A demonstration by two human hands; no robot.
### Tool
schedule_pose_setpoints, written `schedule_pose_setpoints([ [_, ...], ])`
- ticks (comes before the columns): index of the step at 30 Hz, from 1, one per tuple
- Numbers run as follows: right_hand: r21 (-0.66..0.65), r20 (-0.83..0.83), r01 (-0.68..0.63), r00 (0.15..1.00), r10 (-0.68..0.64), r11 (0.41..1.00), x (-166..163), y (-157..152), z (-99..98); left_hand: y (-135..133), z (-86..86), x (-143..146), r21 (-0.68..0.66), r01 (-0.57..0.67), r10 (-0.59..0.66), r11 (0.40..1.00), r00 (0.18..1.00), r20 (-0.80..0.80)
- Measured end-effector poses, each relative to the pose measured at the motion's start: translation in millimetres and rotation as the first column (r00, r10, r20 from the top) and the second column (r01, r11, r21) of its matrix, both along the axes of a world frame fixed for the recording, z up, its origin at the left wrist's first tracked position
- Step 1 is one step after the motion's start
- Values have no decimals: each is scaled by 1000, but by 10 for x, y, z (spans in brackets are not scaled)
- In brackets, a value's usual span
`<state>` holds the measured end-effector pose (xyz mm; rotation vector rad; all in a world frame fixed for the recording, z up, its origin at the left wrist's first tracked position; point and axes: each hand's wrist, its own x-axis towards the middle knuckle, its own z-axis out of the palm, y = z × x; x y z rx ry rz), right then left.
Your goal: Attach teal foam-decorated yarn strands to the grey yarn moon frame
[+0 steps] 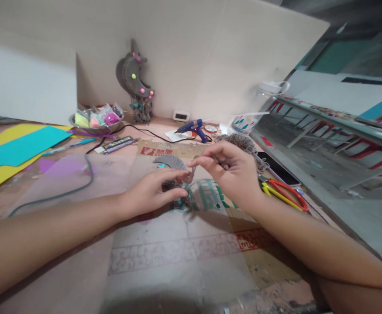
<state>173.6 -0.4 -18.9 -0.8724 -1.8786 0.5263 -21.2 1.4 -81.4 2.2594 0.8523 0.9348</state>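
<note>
My left hand [153, 189] is closed, thumb and fingers around a small grey yarn bundle [187, 198] with turquoise bits on it. Just above, my right hand [232, 170] pinches a thin grey strand of yarn [193, 168] that runs up from the bundle. The far ends of the bundle are blurred and partly behind my fingers. Beyond my left fingertips lies a grey yarn-wrapped crescent piece [169, 162]. A ball of grey yarn [241, 143] sits behind my right hand. Under both hands is a translucent sheet [177, 261] over printed cardboard [266, 266].
Scissors [285, 194] and a phone [278, 168] lie at right. A blue glue gun [192, 127] with a trailing cord rests at the back, near a plastic jug [248, 115]. A decorated grey moon [132, 76] leans on the wall. A bowl [97, 128] and coloured sheets [23, 148] are left.
</note>
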Motion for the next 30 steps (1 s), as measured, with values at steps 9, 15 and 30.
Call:
schedule_pose_setpoints([
  [9, -50, 15, 19, 1000, -18, 999, -40, 116, -119, 8, 14, 41, -443, 186, -89, 877, 969, 230],
  [15, -80, 27, 67, 997, -66, 994, -9, 205, -142, 36, -31, 55, -588, 236, -51, 773, 948, 313],
  [30, -62, 18, 44, 999, -43, 997, 30, 244, 83, 64, 235, -46, -462, 164, -142, 871, 987, 81],
])
